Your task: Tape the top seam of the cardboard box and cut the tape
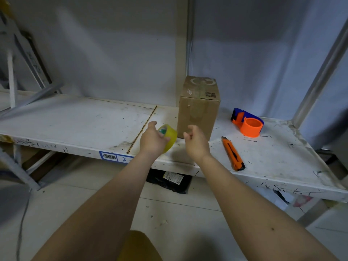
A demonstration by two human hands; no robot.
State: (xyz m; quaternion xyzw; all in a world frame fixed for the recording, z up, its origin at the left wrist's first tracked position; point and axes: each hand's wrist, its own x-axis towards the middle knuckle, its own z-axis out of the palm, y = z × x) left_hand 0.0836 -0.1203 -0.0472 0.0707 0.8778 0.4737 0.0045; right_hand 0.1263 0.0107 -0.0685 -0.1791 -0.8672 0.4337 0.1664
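Note:
A small brown cardboard box (pixel 198 108) stands upright on a white shelf (pixel 75 119), with a strip of tape running over its top. My left hand (pixel 152 140) grips a yellowish roll of tape (pixel 169 136) just left of the box's near corner. Beside it, my right hand (pixel 195 142) hovers in front of the box with fingers curled and apart, holding nothing. An orange utility knife (pixel 233 154) lies on the shelf to the right of that hand.
An orange and blue tape dispenser (pixel 248 123) sits at the back right of the shelf. A vertical shelf post (pixel 181 53) rises behind the box. A black package (pixel 169 180) lies on the floor under the shelf. A barcode label marked 3 (pixel 115 157) is on the front edge.

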